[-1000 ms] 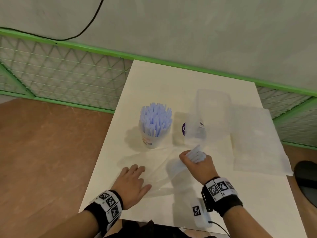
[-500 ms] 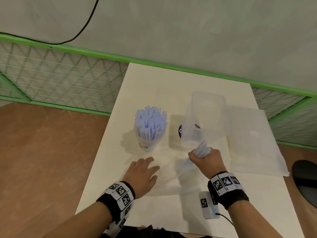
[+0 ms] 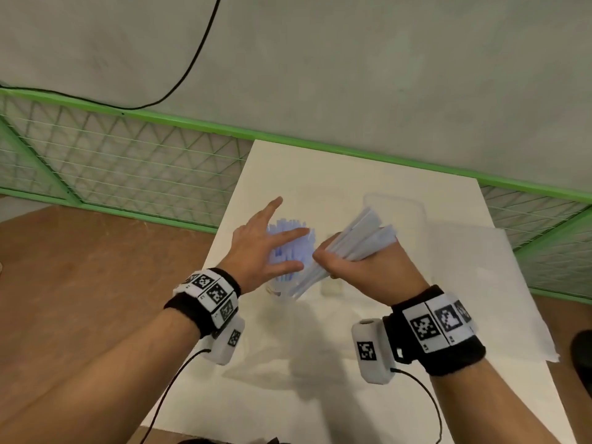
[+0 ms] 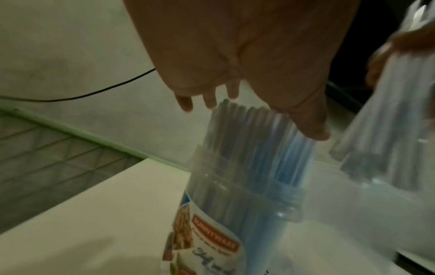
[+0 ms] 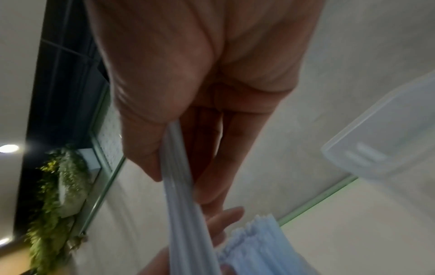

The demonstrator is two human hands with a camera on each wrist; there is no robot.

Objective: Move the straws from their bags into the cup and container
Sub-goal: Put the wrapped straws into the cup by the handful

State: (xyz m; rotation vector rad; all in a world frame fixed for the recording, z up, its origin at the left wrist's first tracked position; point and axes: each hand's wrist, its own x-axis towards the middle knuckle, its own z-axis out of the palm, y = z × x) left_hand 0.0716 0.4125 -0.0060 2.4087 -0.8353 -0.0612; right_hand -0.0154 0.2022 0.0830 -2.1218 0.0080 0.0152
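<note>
A clear plastic cup (image 4: 235,214) with a printed label stands on the white table (image 3: 368,174), packed with upright pale blue straws (image 3: 288,248). My left hand (image 3: 285,241) hovers over their tops with fingers spread; the thumb (image 4: 310,126) touches the straw tips. My right hand (image 3: 339,264) grips a tilted bundle of straws (image 3: 358,235), its lower ends pointing down at the cup's right side. The bundle shows again in the right wrist view (image 5: 183,176) beside the cup's straws (image 5: 259,241). A clear rectangular container (image 3: 397,213) stands behind the bundle.
A flat clear bag (image 3: 288,357) lies on the table below my hands. A second clear bag (image 3: 499,283) lies at the table's right side. A green mesh railing (image 3: 128,161) runs behind the table, and wooden floor (image 3: 80,267) is at the left.
My right hand has lifted the straw bundle from the bag on the table up towards the cup. My left hand left the bag and rose over the cup's straws.
</note>
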